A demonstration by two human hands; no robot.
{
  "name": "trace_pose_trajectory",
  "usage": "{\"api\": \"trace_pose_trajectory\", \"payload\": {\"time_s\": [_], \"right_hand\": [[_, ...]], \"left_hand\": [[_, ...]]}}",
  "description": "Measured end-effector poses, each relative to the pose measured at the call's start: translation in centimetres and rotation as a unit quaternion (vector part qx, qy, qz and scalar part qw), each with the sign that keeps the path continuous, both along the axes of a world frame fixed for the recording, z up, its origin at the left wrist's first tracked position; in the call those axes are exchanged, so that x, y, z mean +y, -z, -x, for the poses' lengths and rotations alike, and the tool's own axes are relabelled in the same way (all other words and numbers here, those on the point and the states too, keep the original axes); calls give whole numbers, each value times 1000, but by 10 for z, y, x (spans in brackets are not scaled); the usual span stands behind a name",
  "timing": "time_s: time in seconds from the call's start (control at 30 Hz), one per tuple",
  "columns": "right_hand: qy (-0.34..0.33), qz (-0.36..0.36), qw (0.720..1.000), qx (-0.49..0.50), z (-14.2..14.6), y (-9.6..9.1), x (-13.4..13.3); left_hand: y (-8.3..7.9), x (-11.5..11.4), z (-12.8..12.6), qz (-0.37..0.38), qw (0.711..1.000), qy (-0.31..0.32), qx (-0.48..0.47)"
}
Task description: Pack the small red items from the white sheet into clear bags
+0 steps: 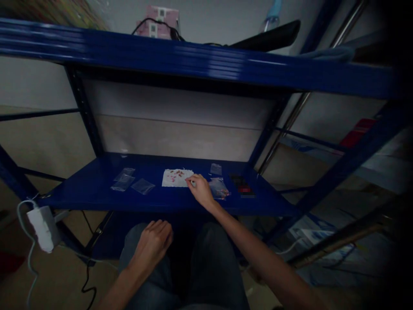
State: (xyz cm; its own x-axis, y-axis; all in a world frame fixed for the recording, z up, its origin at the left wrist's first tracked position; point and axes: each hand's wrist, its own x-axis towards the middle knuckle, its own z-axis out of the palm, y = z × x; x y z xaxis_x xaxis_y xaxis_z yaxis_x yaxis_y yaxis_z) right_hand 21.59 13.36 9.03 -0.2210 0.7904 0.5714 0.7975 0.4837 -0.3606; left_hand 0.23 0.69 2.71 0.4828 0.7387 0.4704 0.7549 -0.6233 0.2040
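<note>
Since it is spanning the work area, the blue shelf [161,199] is heading this list, with the other goods lying on it. Left hand [156,234], one: is resting at the left leg [130,243], fingers curled; whether it is holding anything, cannot tell. Right hand [201,189], one: is poising at the sheet's right edge, its grip narrow, thumb near fingertips; whether a piece is being pinched, cannot tell. White sheet [165,181], one: is lying flat at mid-shelf. Clear bags: an overlapping pair [123,178] and a single bag [143,186] are lying left of the sheet; a filled bag [217,188], showing reddish bits, and a small bag [216,169] are lying to its right. Reddish pieces [179,173], several: are sitting loose on the sheet. Risks, as judged: a dragging wrist could be shifting the sheet and scattering pieces; dim light could be causing a missed pinch.
</note>
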Motion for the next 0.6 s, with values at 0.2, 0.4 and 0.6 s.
{"api": "trace_pose_trajectory", "payload": {"time_s": [0.2, 0.4, 0.6], "right_hand": [[64, 96, 993, -38, -3, 19, 116], [80, 108, 990, -51, -4, 38, 138], [151, 94, 983, -47, 2, 47, 136]], "left_hand": [[9, -8, -15, -16, 1000, 14, 8], [5, -4, -13, 10, 1000, -18, 4], [0, -11, -17, 5, 999, -34, 7]]}}
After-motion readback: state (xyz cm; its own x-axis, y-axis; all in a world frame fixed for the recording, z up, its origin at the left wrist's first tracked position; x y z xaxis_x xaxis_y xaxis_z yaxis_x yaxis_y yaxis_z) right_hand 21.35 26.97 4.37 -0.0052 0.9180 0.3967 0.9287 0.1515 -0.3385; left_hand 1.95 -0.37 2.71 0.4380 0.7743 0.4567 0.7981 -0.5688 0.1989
